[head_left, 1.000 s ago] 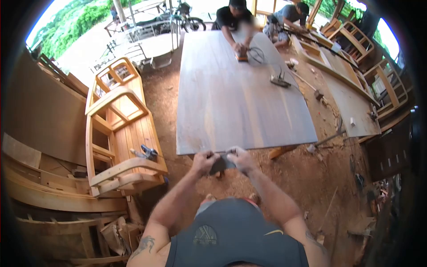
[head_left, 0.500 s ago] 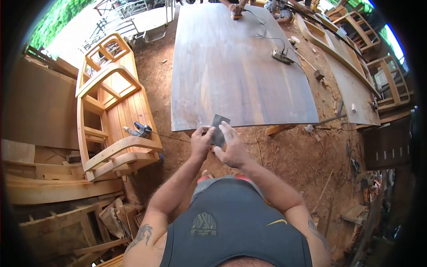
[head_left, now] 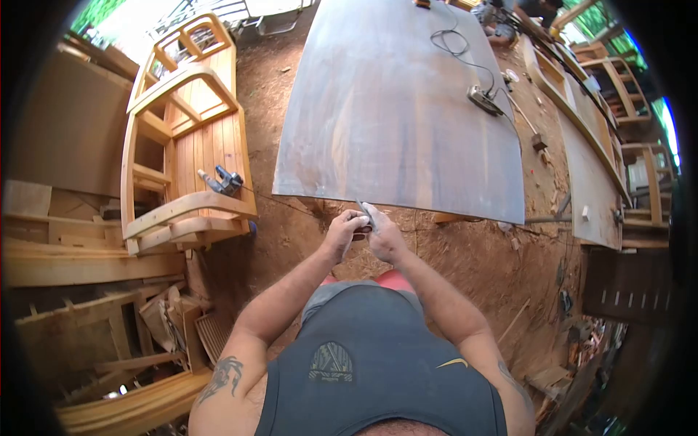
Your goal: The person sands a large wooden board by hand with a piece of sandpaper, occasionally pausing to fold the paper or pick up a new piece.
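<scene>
A dark grey piece of sandpaper is in front of me, turned nearly edge-on, just short of the near edge of a large wooden tabletop. My right hand is closed around it, fingers pointing up. My left hand meets it from the other side, with thumb and fingertips pinched at the paper. Most of the sheet is hidden by the fingers. Pale dust coats the right fingers and the tabletop's surface.
On the tabletop's right side lies a corded power tool; an orange tool sits at its far end. A wooden bench at left carries a blue power tool. Other people work at far right. Scrap timber is piled lower left.
The sandpaper has gone from broad face showing to nearly edge-on, and my right fingers have closed around it. My hands have drawn together. The view has shifted, and the co-worker's hand on the orange tool is out of sight.
</scene>
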A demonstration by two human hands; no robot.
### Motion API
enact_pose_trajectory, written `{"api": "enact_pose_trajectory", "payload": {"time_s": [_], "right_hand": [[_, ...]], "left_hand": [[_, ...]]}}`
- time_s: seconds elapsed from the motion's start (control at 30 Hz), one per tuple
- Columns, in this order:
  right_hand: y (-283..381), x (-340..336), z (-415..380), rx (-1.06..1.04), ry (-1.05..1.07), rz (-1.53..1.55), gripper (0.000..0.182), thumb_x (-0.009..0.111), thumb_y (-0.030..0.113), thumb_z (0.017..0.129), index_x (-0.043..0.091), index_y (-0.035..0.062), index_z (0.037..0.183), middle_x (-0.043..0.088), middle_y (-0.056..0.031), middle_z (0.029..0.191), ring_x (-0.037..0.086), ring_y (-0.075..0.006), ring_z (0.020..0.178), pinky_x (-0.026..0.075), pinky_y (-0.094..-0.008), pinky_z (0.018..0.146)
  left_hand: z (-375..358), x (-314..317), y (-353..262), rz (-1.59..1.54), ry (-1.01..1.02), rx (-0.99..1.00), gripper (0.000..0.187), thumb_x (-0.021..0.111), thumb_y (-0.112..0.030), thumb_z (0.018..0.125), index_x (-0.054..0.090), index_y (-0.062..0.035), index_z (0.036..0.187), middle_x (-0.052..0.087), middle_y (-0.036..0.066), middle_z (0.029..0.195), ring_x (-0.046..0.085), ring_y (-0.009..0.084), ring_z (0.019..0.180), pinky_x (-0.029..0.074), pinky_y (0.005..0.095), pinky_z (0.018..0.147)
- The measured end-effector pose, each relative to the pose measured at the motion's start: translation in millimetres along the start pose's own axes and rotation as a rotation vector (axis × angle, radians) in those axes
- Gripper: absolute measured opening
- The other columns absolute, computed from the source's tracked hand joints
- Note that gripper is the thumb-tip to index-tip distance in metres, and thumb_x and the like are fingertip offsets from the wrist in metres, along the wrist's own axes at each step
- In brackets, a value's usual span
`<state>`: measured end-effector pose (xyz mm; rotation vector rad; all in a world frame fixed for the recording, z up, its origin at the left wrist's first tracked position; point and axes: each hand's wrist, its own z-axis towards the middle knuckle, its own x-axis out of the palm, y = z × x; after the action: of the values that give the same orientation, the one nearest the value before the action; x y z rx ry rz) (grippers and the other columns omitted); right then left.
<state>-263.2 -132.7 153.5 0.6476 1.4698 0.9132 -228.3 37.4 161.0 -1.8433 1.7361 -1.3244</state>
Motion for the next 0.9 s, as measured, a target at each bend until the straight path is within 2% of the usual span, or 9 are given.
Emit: {"api": "enact_pose_trajectory", "payload": {"time_s": [0.07, 0.2, 0.3, 0.5, 0.63, 0.7, 0.73, 0.77, 0.9], "right_hand": [[-8.8, -25.1, 4.3, 0.038, 0.028, 0.063, 0.071, 0.054, 0.003, 0.083, 0.046, -0.0021, 0.154, 0.058, -0.0304, 0.145, 0.057, -0.0425, 0.134, 0.045, -0.0457, 0.116], [-58.9, -77.5, 15.0, 0.002, 0.104, -0.08, 0.07, 0.051, 0.0, 0.082, 0.05, 0.0007, 0.152, 0.053, -0.024, 0.154, 0.052, -0.0404, 0.141, 0.042, -0.0442, 0.119], [-107.9, -106.5, 21.6, -0.249, 0.08, -0.284, 0.071, 0.054, -0.001, 0.082, 0.05, 0.0028, 0.153, 0.048, -0.0214, 0.159, 0.044, -0.0412, 0.148, 0.037, -0.0495, 0.122], [-201.9, -134.6, 16.8, -0.493, 0.449, -0.619, 0.07, 0.059, 0.006, 0.086, 0.048, 0.0028, 0.155, 0.04, -0.0188, 0.166, 0.029, -0.0391, 0.158, 0.023, -0.0577, 0.129], [-230.8, -137.1, 20.3, -0.594, 0.5, -0.575, 0.071, 0.058, 0.007, 0.087, 0.047, 0.0034, 0.157, 0.038, -0.0185, 0.167, 0.027, -0.0383, 0.159, 0.02, -0.0562, 0.13], [-224.9, -142.0, 26.9, -0.609, 0.551, -0.606, 0.071, 0.059, 0.007, 0.086, 0.047, 0.0028, 0.156, 0.038, -0.019, 0.167, 0.027, -0.0386, 0.159, 0.02, -0.0561, 0.13], [-223.7, -142.9, 30.8, -0.604, 0.56, -0.585, 0.071, 0.059, 0.008, 0.086, 0.048, 0.0016, 0.155, 0.038, -0.0196, 0.167, 0.027, -0.0389, 0.159, 0.021, -0.0564, 0.13], [-224.1, -144.0, 33.1, -0.605, 0.57, -0.564, 0.071, 0.059, 0.008, 0.085, 0.048, 0.0004, 0.154, 0.039, -0.0203, 0.166, 0.028, -0.0392, 0.159, 0.021, -0.0567, 0.13], [-226.2, -141.4, 40.3, -0.63, 0.583, -0.518, 0.07, 0.06, 0.009, 0.083, 0.049, -0.0046, 0.15, 0.041, -0.0229, 0.164, 0.03, -0.0412, 0.157, 0.023, -0.058, 0.129]], "left_hand": [[1.6, 10.8, -3.4, 0.018, -0.006, -0.035, 0.026, 0.067, -0.027, 0.101, 0.067, -0.0066, 0.117, 0.074, 0.006, 0.108, 0.072, 0.0164, 0.093, 0.054, 0.0338, 0.083], [36.6, 6.4, 41.0, 0.105, -0.161, 0.027, 0.021, 0.069, -0.022, 0.098, 0.069, -0.0051, 0.11, 0.074, 0.006, 0.1, 0.071, 0.0159, 0.085, 0.054, 0.0302, 0.075], [47.6, -8.8, 85.6, 0.225, -0.399, -0.026, 0.016, 0.067, -0.018, 0.098, 0.069, -0.0056, 0.108, 0.074, 0.005, 0.096, 0.07, 0.0152, 0.081, 0.054, 0.0296, 0.069], [20.4, 26.0, 136.6, 0.122, -0.672, -0.151, 0.014, 0.062, -0.017, 0.099, 0.069, -0.0076, 0.108, 0.074, 0.005, 0.095, 0.069, 0.0124, 0.079, 0.053, 0.0285, 0.066], [31.2, 74.4, 152.5, -0.105, -0.665, -0.193, 0.013, 0.061, -0.019, 0.103, 0.066, -0.0076, 0.105, 0.071, 0.003, 0.091, 0.063, 0.0083, 0.07, 0.047, 0.0249, 0.06], [59.1, 96.5, 162.7, -0.268, -0.552, -0.159, 0.018, 0.059, -0.023, 0.108, 0.062, -0.0079, 0.098, 0.062, -0.002, 0.083, 0.052, 0.0042, 0.064, 0.038, 0.0221, 0.051], [84.2, 87.5, 194.5, -0.316, -0.393, -0.114, 0.019, 0.059, -0.024, 0.109, 0.064, -0.0068, 0.101, 0.064, 0.0, 0.085, 0.054, 0.0056, 0.064, 0.039, 0.0222, 0.052], [96.3, 115.4, 173.6, -0.275, -0.529, -0.153, 0.02, 0.06, -0.024, 0.109, 0.066, -0.0051, 0.106, 0.064, 0.001, 0.086, 0.055, 0.007, 0.064, 0.041, 0.0218, 0.052], [145.1, 146.8, 151.4, -0.246, -0.514, -0.103, 0.025, 0.06, -0.028, 0.108, 0.067, -0.0038, 0.108, 0.069, 0.002, 0.088, 0.062, 0.01, 0.072, 0.047, 0.0255, 0.057]]}}
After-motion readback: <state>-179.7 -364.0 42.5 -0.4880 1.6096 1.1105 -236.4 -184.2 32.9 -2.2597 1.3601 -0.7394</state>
